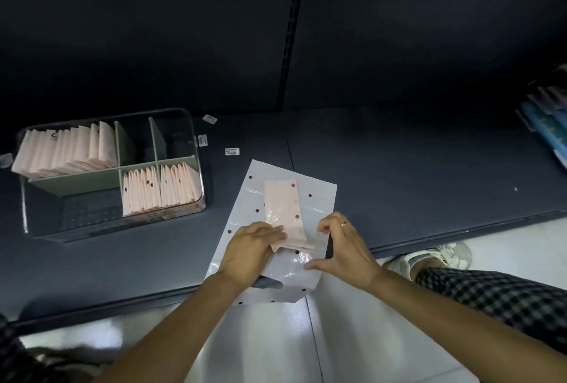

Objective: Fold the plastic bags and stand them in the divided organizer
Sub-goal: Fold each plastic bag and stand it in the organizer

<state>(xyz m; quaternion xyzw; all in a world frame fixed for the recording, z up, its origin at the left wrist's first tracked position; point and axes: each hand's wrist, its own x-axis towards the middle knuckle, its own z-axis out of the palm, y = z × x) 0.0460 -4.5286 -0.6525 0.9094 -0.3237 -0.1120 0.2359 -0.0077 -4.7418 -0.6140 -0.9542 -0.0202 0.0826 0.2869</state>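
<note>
Hands (251,244) (343,244): two, on one folded bag (283,208).

Dim overall, glare on floor (276,336), edges warped.

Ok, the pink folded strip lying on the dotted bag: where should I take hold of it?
Pinch the folded strip at its near end, coming from the near edge. It lies flat lengthwise, and that end already lifts slightly off the dotted bag beside the left hand.
</note>
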